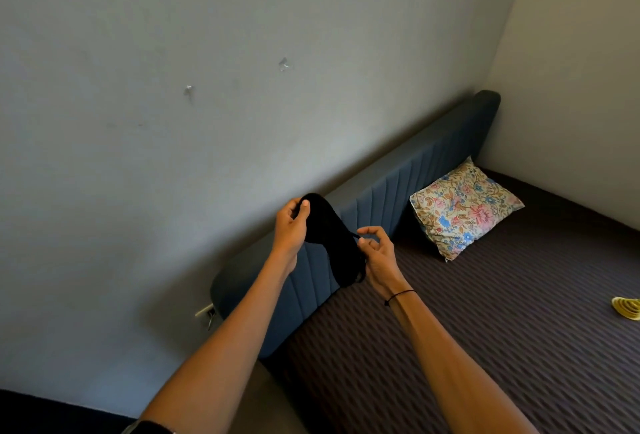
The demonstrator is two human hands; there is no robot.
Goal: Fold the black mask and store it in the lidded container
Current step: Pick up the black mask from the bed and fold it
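Observation:
The black mask (330, 238) hangs stretched in the air between both hands, in front of the blue headboard. My left hand (292, 226) pinches its upper end between thumb and fingers. My right hand (375, 253) holds the lower end, with a thin strap caught at the fingertips. No lidded container shows in this view.
A blue padded headboard (398, 188) runs along the grey wall. The bed (485, 329) has a dark ribbed cover, with a floral pillow (464, 207) at its head and a small yellow object (627, 309) at the right edge. A wall socket (206, 312) sits left of the headboard.

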